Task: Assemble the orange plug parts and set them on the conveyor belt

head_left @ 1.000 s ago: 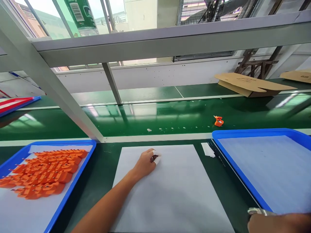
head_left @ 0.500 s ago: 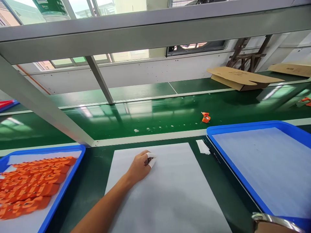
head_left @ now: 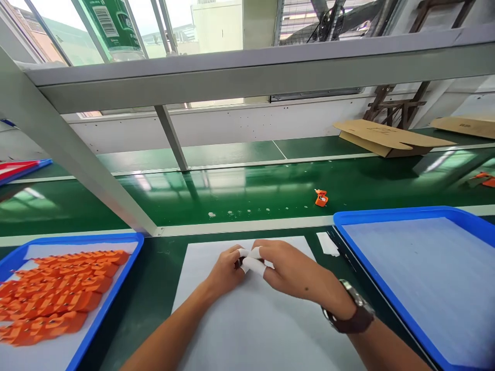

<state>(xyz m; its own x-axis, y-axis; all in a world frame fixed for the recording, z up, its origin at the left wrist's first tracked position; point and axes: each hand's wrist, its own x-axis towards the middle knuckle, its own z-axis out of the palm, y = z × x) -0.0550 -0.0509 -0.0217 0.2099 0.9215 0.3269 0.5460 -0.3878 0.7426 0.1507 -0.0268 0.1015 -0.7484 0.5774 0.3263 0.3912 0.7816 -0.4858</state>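
Green worktop (head_left: pixel 152 288) lay beneath a white rectangular paper sheet (head_left: pixel 270 330), over which the left hand (head_left: pixel 225 271) and right hand (head_left: pixel 292 269) met, white-covered fingertips (head_left: pixel 253 265) drawn close; whether they pinched the small dark shape (head_left: pixel 238 263) there, and its long axis, could not be told. Orange plastic pieces (head_left: pixel 73 288) lay leftward, nearer the left hand, behind a blue plastic tray's rim (head_left: pixel 102 301); another blue tray (head_left: pixel 398 215) stood right.

I receive bright daylight through the windows (head_left: pixel 159 26), sky (head_left: pixel 183 11) overexposed; glare on the green belt (head_left: pixel 232 186); soft shadows on white paper (head_left: pixel 263 322).
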